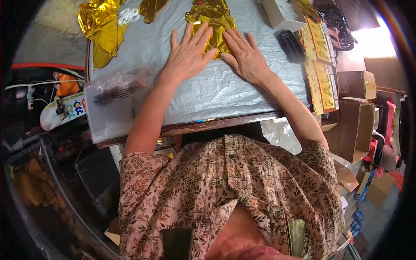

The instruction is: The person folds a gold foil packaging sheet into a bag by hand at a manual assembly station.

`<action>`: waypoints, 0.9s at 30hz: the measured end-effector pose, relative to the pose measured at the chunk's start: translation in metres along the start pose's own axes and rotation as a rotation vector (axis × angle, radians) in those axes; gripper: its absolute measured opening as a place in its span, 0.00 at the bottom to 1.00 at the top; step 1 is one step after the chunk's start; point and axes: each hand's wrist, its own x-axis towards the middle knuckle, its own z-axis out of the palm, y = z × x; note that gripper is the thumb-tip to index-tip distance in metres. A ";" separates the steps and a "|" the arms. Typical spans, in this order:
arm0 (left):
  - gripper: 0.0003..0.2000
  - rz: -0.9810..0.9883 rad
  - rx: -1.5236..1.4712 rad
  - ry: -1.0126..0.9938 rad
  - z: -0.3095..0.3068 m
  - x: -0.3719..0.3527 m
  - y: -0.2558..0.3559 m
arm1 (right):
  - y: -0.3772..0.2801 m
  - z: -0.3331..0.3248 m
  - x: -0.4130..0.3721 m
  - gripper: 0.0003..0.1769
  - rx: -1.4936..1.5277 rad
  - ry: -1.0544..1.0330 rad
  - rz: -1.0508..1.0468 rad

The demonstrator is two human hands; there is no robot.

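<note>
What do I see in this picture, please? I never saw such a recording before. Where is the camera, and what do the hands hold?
There is no machine here, only a person with two bare hands. The one picture comes from a camera worn on the head, looking forward and down, so the patterned shirt shows below.

The left hand and right hand lie palm down, fingers spread, on a shiny gold foil piece. They press or rest on it; neither grips it.

The table has a silvery cover. On it are also more gold foil, a clear plastic bag, a white box and packs reading "FALL".
</note>
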 end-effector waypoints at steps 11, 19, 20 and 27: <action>0.34 -0.032 -0.021 -0.033 0.001 0.000 -0.001 | 0.024 0.009 0.017 0.35 -0.120 0.052 0.207; 0.36 -0.066 0.025 -0.117 -0.005 0.001 0.001 | 0.002 0.019 0.006 0.37 -0.074 0.183 0.156; 0.36 -0.070 0.025 -0.118 -0.004 0.002 -0.002 | 0.001 0.020 0.005 0.37 -0.071 0.180 0.153; 0.38 -0.184 -0.228 0.081 -0.015 -0.012 -0.042 | 0.001 0.021 0.006 0.37 -0.156 0.059 0.196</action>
